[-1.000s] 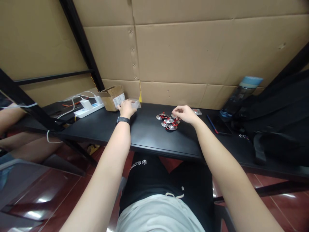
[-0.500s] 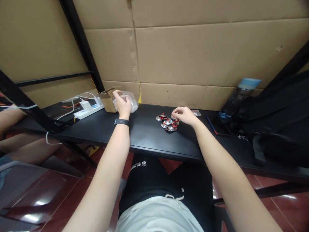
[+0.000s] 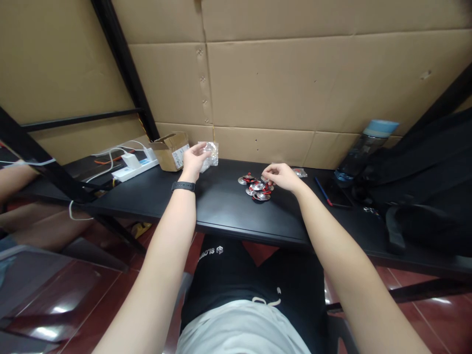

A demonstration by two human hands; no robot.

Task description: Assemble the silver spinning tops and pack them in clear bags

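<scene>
My left hand [image 3: 193, 161] is raised over the back left of the desk, thumb and fingers closed on a crinkled clear plastic bag [image 3: 210, 156]. Its wrist wears a black band. At the right edge of a small pile of shiny silver discs with red parts [image 3: 258, 188] is my right hand [image 3: 282, 176]. The fingertips of that hand pinch one silver disc [image 3: 264, 179]; its far part is hidden by the fingers. The exact kind of these discs is too small to make out.
An open cardboard box [image 3: 170, 156] stands left of my left hand, beside a white power strip [image 3: 134, 169] with cables. To the right lie a small plastic packet [image 3: 300, 172], a blue-and-red pen [image 3: 323, 191], a bottle [image 3: 363, 147] and a black bag [image 3: 427, 182]. Another person's arm [image 3: 18, 178] shows far left.
My left hand has moved slightly right, away from the cardboard box, and the plastic bag has shifted right with it. The box's label now shows. My right hand and the pile have stayed put.
</scene>
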